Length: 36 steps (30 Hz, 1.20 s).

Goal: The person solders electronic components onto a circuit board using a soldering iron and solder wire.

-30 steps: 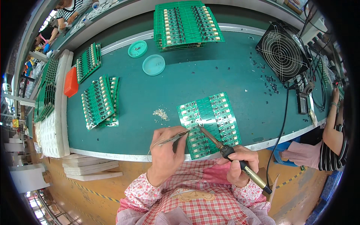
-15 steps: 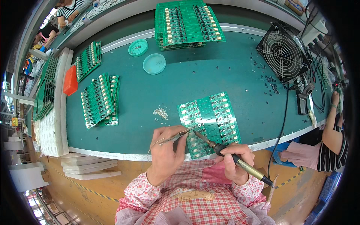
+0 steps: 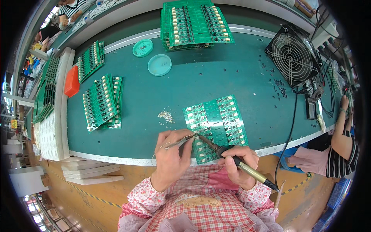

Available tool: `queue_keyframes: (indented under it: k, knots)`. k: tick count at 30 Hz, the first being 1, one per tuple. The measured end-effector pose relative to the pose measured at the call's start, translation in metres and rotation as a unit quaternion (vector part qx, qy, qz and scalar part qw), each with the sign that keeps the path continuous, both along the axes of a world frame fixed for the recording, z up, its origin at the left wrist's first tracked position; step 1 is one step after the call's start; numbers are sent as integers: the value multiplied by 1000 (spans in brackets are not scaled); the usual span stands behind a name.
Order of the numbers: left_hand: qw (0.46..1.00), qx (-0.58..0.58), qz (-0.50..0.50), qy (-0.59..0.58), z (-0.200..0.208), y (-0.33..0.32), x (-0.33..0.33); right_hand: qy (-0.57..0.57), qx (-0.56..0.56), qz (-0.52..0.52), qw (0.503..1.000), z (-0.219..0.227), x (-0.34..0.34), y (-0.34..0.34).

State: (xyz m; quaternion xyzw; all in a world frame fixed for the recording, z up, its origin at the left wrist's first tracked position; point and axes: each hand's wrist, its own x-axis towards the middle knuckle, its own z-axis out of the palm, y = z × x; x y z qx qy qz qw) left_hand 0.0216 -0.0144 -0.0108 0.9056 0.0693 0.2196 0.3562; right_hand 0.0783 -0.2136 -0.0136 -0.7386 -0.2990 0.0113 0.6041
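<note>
A green circuit board (image 3: 216, 123) with rows of small white and dark parts lies flat at the table's front edge. Over its left side, my left hand (image 3: 170, 158) is closed on metal tweezers (image 3: 180, 142), their tips at the board. A thin wire also curves out beside these fingers; whether they grip it I cannot tell. My right hand (image 3: 243, 164) is wrapped round a soldering iron (image 3: 253, 173) with a black and gold handle. Its tip meets the board close to the tweezer tips, and the exact contact is too small to make out.
Tiny parts (image 3: 166, 116) lie heaped left of the board. Stacked boards (image 3: 99, 102) are at left, more boards (image 3: 195, 25) at the back. Two round teal lids (image 3: 159, 65), a red box (image 3: 72, 81), a fan (image 3: 291, 56) and black bits surround them. Another person's arm (image 3: 341, 127) is at right.
The soldering iron and my right hand have shifted slightly left, the iron's tip moving nearer the tweezer tips. My left hand has barely moved.
</note>
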Motion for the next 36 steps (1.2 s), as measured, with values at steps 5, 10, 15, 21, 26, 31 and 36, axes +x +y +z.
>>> queue_keyframes:
  k: [5, 10, 15, 21, 26, 31, 36]
  knots:
    - [1000, 0, -2, -3, 0, 0, 1, -69, -2, 26, 997, -1, 5, 0]
    - [1000, 3, 6, -2, -1, -1, 0, -69, -9, 33, 997, 2, 5, -4]
    - [1000, 3, 1, -29, -2, -1, 2, -75, 3, -19, 997, 1, 0, -14]
    - [1000, 6, 2, -27, -4, -1, 2, -193, -222, -78, 953, 5, -3, -2]
    - [1000, -21, 15, -6, 0, 1, -2, -164, -296, -77, 938, 5, -4, 3]
    - [995, -57, 78, -1, 0, 20, -9, -164, -286, -82, 941, 4, 6, 12]
    - [996, -12, 86, -6, -1, 27, -12, -170, -275, -93, 942, 2, 12, 21]
